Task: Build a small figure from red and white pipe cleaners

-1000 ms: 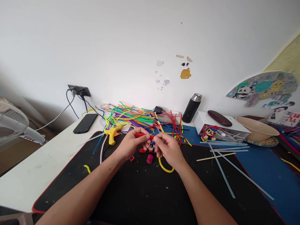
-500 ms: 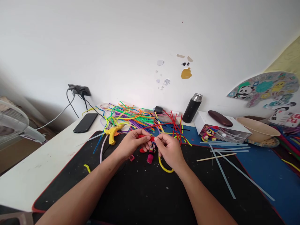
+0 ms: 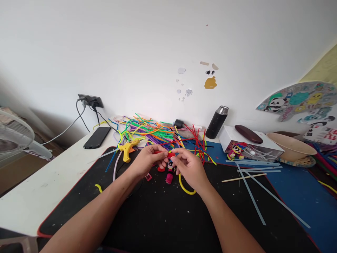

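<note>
My left hand and my right hand meet over the black mat, both pinching a short red pipe cleaner piece held level between them. Just under the fingers stands a small pipe-cleaner figure with a pink base, and a red bit lies beside it. A curved yellow pipe cleaner lies below my right hand. A yellow glue gun rests left of my left hand.
A heap of coloured pipe cleaners lies behind the hands. A phone, wall socket, black flask, white box, bowl and several glue sticks are around. A fan stands left.
The hands have stayed together on the red piece; my right fingers have shifted slightly up and left along it. The view has drifted a little.
</note>
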{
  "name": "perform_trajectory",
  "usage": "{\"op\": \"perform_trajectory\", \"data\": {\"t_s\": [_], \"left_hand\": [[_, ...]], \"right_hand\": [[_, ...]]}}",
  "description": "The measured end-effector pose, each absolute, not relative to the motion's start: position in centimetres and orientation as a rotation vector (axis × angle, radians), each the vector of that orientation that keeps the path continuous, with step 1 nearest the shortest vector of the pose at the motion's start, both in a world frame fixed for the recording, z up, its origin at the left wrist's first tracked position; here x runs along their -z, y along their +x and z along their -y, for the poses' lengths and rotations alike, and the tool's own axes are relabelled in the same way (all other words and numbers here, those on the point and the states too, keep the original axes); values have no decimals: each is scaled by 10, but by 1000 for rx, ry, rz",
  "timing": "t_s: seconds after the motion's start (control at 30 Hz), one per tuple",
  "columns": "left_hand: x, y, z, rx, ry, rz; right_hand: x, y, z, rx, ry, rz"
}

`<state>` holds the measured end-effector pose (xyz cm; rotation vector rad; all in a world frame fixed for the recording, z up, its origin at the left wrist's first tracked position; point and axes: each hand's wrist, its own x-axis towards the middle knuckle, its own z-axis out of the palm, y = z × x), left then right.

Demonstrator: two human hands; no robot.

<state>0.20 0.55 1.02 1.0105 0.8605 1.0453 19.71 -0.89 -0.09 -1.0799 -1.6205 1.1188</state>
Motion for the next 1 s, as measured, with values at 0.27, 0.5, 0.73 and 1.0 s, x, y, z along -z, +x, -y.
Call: {"op": "perform_trajectory", "data": {"t_s": [0.27,0.5,0.73,1.0], "left_hand": [[-6,0,-7,-958,882,-833],[-6,-1,-7,-936,869,-819],[-6,-1,-7,-952,878,-809],[-5,0,-7,-958,879,-821]], "right_hand": [[7,200,10,-784,-1079,1871],[4,201,10,-714,-1088,1900],[3,199,10,-824,-1082,1838],[5,199,10,-834,-1083,1839]]}}
